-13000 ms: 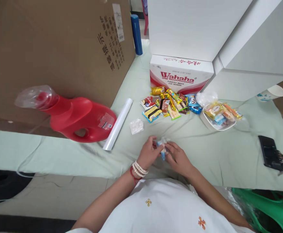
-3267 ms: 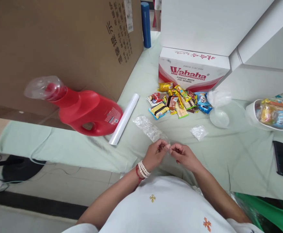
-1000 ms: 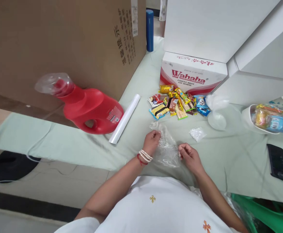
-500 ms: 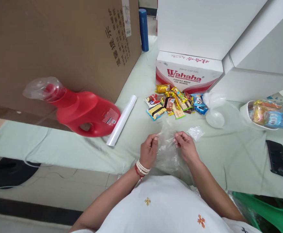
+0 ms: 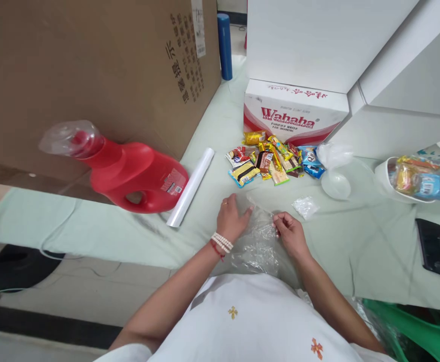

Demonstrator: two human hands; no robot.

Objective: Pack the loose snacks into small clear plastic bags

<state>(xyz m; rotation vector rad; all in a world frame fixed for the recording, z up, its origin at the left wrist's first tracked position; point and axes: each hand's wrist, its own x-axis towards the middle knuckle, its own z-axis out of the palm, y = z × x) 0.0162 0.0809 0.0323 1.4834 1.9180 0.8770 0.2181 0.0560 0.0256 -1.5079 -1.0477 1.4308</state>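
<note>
A thin clear plastic bag (image 5: 259, 246) hangs crumpled between my hands, just above the near edge of the table. My right hand (image 5: 290, 234) pinches its upper edge between thumb and fingers. On the other side, my left hand (image 5: 234, 218) has its fingers spread, the thumb beside the bag's upper left edge. A pile of small wrapped snacks (image 5: 268, 161) lies beyond my hands. To the right of my right hand is a folded piece of clear plastic (image 5: 306, 207).
A red jug (image 5: 137, 176) and a white roll (image 5: 190, 188) lie at left by a big cardboard box (image 5: 92, 75). Behind the snacks stands a Wahaha carton (image 5: 295, 113). Rightward are a clear bowl (image 5: 336, 186), a white tub with packets (image 5: 388, 178) and a phone (image 5: 433, 246).
My left hand has let go of the bag's edge and its fingers have opened. My right hand still pinches the bag, which now hangs lower on the left.
</note>
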